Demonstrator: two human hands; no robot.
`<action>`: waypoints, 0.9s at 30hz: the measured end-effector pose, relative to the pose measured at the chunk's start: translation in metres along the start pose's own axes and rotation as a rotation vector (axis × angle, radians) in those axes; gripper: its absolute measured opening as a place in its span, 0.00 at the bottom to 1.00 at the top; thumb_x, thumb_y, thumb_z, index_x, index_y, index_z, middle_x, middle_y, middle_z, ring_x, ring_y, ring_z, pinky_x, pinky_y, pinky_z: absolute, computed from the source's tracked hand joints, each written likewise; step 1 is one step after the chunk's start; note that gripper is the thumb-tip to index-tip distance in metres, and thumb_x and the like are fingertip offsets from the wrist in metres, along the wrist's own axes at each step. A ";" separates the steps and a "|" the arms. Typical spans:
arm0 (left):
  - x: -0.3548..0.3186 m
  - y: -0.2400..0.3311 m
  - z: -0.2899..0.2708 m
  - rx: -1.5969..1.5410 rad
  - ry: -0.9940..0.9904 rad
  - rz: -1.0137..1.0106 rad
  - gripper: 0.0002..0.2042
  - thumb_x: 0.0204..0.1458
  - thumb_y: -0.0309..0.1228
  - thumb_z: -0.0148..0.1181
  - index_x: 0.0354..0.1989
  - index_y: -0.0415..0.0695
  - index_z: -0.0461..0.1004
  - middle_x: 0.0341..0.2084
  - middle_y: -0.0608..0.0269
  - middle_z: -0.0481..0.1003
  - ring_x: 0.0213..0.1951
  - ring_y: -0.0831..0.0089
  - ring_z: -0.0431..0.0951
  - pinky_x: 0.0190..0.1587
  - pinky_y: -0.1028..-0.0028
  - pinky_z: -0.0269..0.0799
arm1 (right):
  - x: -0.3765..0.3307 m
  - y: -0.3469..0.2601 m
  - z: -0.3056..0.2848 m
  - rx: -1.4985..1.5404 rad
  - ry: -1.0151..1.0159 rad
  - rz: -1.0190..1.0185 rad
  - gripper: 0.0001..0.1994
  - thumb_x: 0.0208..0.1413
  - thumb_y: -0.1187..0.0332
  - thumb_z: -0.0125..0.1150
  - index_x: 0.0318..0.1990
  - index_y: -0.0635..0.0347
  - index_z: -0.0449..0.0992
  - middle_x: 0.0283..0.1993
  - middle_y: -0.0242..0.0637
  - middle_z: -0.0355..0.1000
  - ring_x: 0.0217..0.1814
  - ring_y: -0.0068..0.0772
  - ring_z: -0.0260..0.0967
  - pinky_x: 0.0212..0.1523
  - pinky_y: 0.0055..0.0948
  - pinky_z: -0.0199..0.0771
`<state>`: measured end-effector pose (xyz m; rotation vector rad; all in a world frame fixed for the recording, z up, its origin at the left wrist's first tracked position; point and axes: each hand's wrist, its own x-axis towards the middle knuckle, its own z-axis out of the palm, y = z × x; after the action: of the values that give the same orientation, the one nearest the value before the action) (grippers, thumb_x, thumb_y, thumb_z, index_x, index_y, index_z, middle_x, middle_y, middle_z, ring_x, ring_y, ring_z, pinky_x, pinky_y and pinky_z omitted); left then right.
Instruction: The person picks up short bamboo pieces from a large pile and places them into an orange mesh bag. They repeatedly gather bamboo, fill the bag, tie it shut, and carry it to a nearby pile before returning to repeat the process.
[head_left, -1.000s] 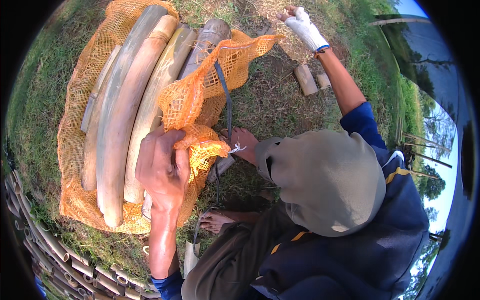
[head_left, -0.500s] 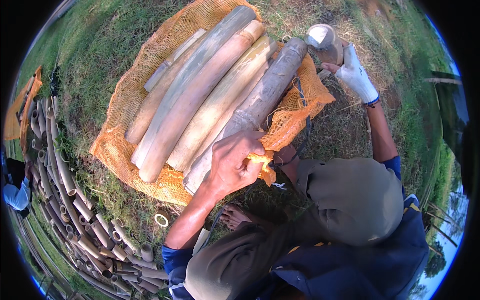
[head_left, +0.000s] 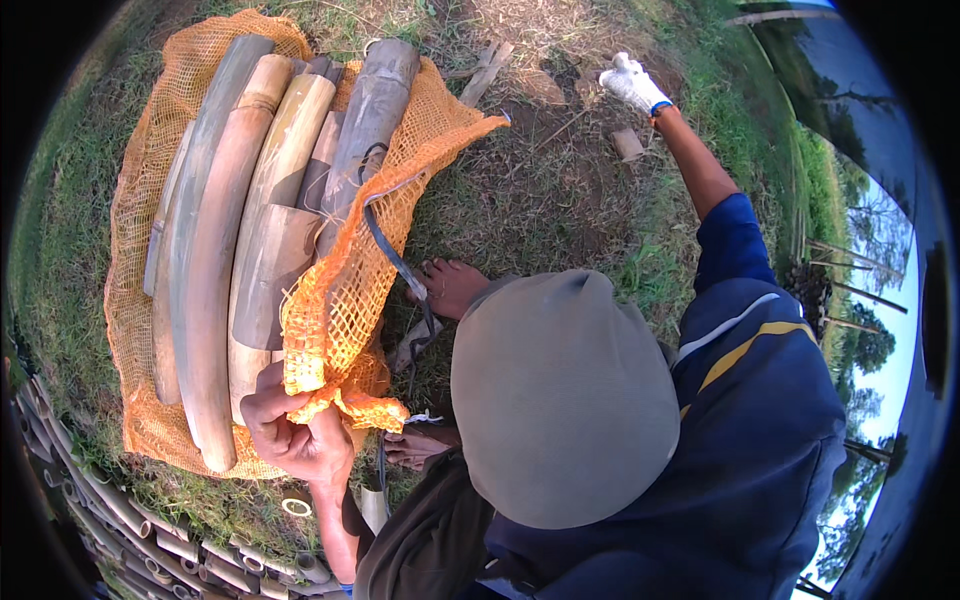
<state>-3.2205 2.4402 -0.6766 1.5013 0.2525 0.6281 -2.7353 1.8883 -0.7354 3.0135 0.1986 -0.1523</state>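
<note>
My bare left hand (head_left: pixel 300 440) is closed on the gathered edge of an orange mesh sack (head_left: pixel 345 300), beside its lower right part. Long bamboo pieces (head_left: pixel 215 250) lie side by side on the sack's mesh, with a shorter bamboo section (head_left: pixel 275 275) on top of them. A grey bamboo pole (head_left: pixel 370 120) rests at their right, partly behind the raised mesh. My right hand (head_left: pixel 632 85), in a white glove, is stretched out far to the right over the ground. Its fingers are too unclear to tell how they are held. Close below it lies a small bamboo block (head_left: pixel 628 144).
A dark strap (head_left: pixel 390 245) hangs along the sack's edge beside my bare foot (head_left: pixel 452 288). Many cut bamboo tubes (head_left: pixel 170 545) are heaped at the lower left. A bamboo ring (head_left: pixel 296 506) lies on the grass. Split wood (head_left: pixel 487 75) lies at the top.
The view has shifted, so the sack appears further left. My right hand no longer holds the bamboo section and reaches out further right. A short section now shows on the pile. My left hand keeps its hold.
</note>
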 end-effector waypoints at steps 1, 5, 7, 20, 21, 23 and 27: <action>0.003 0.004 -0.004 0.018 -0.039 -0.035 0.10 0.62 0.22 0.65 0.39 0.44 0.66 0.34 0.62 0.73 0.37 0.77 0.72 0.46 0.76 0.68 | -0.017 0.059 0.021 0.089 -0.175 0.286 0.46 0.57 0.33 0.66 0.74 0.54 0.65 0.73 0.72 0.63 0.77 0.71 0.62 0.72 0.56 0.68; 0.013 0.023 -0.019 0.093 -0.075 -0.205 0.11 0.63 0.23 0.66 0.41 0.42 0.67 0.42 0.51 0.79 0.44 0.70 0.80 0.52 0.71 0.75 | -0.056 0.063 0.104 0.278 -0.369 0.512 0.56 0.51 0.33 0.71 0.79 0.61 0.59 0.76 0.62 0.65 0.79 0.66 0.61 0.74 0.45 0.67; 0.021 0.033 -0.013 0.182 -0.075 -0.248 0.11 0.63 0.23 0.65 0.40 0.45 0.65 0.35 0.64 0.72 0.38 0.78 0.71 0.46 0.77 0.67 | -0.073 0.050 0.133 0.363 -0.308 0.702 0.53 0.51 0.47 0.73 0.80 0.60 0.54 0.69 0.59 0.72 0.71 0.56 0.70 0.70 0.40 0.72; 0.029 0.035 -0.003 0.237 -0.320 0.194 0.07 0.51 0.17 0.68 0.32 0.43 0.77 0.33 0.55 0.81 0.33 0.56 0.84 0.37 0.61 0.78 | -0.104 -0.383 -0.148 0.710 0.293 -1.105 0.36 0.61 0.64 0.77 0.74 0.52 0.66 0.67 0.42 0.71 0.63 0.42 0.75 0.60 0.40 0.79; 0.028 0.036 -0.006 0.240 -0.312 0.200 0.07 0.50 0.17 0.67 0.32 0.43 0.77 0.34 0.54 0.81 0.34 0.56 0.84 0.38 0.61 0.79 | -0.115 -0.413 -0.157 0.612 0.327 -1.243 0.35 0.60 0.65 0.76 0.73 0.52 0.67 0.67 0.42 0.71 0.64 0.44 0.74 0.63 0.42 0.76; 0.024 0.033 -0.009 0.213 -0.220 0.156 0.06 0.52 0.16 0.66 0.32 0.41 0.77 0.34 0.52 0.81 0.36 0.55 0.85 0.40 0.63 0.80 | -0.134 -0.461 -0.165 0.384 0.338 -1.489 0.38 0.54 0.69 0.77 0.74 0.50 0.69 0.69 0.45 0.69 0.70 0.52 0.69 0.73 0.49 0.68; 0.028 0.030 -0.023 0.068 -0.068 -0.095 0.02 0.58 0.17 0.60 0.36 0.37 0.76 0.32 0.62 0.78 0.37 0.76 0.78 0.41 0.75 0.74 | -0.122 -0.489 -0.121 0.399 0.018 -1.447 0.28 0.63 0.63 0.71 0.70 0.50 0.72 0.65 0.47 0.73 0.67 0.60 0.69 0.66 0.48 0.70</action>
<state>-3.2167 2.4730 -0.6434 1.5630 0.2936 0.4959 -2.9106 2.3691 -0.6568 2.4599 2.4533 -0.2798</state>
